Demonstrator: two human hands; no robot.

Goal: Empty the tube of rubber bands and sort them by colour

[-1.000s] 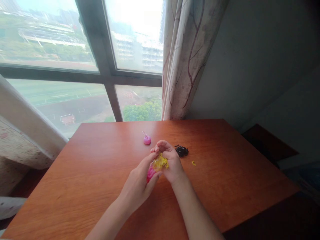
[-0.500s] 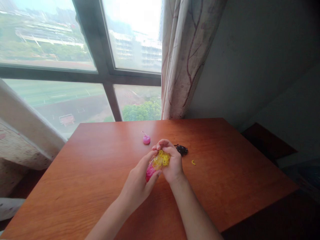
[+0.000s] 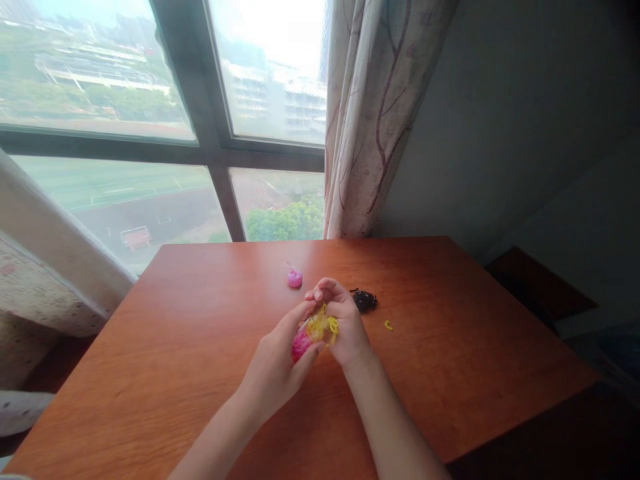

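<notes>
So yeah, the left hand (image 3: 273, 360) is gripping a pink bundle (image 3: 301, 345) while the right hand (image 3: 349, 333) is curling its fingers around yellow loops (image 3: 318, 327) beside it, near a black clump (image 3: 366, 302).

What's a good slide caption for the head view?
Left hand and right hand cup yellow loops and a pink bundle over the table.

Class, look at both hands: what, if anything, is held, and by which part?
The left hand holds a clear container of pink and yellow bands around its pink end; the right hand cups the yellow end, its grip hidden.
</notes>
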